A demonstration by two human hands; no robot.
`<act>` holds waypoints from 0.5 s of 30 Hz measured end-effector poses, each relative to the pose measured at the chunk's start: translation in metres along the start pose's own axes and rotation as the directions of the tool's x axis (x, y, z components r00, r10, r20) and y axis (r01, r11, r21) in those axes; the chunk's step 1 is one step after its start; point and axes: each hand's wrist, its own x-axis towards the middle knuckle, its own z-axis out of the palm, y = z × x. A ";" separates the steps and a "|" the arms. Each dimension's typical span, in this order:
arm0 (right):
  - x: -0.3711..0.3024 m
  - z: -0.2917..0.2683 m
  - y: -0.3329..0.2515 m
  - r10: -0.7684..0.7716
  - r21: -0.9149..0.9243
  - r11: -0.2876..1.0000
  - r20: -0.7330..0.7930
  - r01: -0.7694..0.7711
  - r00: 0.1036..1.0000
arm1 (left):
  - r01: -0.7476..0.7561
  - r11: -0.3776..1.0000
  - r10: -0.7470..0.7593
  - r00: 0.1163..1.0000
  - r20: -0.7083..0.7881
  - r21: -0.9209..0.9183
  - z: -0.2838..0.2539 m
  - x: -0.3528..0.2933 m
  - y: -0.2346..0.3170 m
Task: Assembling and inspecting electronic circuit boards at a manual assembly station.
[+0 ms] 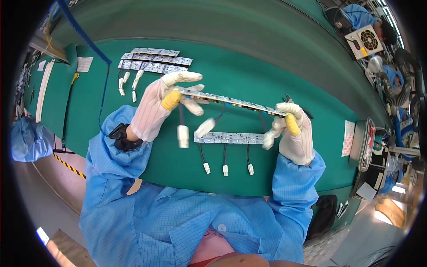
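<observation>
Fingers of the left hand, gloved in white, were mostly spread, with the yellow-covered thumb closed in on one end of a circuit strip. Those of the right hand were curled tighter, thumb and forefinger pinching its other end. So the strip hung between both hands above the green mat, nearly edge-on to me, its long axis running left to right and dipping rightward, white plugs dangling beneath.

A second strip lay on the mat, closer to the wearer's body and roughly parallel. The right hand was nearer to it, lower fingers overlapping its right end; whether they touched, I couldn't tell.

As for writing, a white paper lay far left and a sheet with reddish print far right, both too small to read. I made out no brand.
</observation>
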 end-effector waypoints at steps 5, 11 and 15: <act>0.000 -0.006 -0.005 0.077 -0.061 0.995 -0.003 -0.077 0.997 | 0.055 0.981 -0.066 0.996 0.054 0.185 -0.001 0.002 0.016; -0.005 -0.006 -0.002 0.015 0.206 0.978 0.114 -0.038 0.993 | 0.029 0.896 0.038 0.989 -0.141 0.443 -0.005 0.005 -0.003; -0.009 -0.002 -0.003 -0.076 0.181 0.982 0.161 0.046 0.984 | 0.017 0.839 0.088 0.982 -0.167 0.544 -0.008 0.007 -0.011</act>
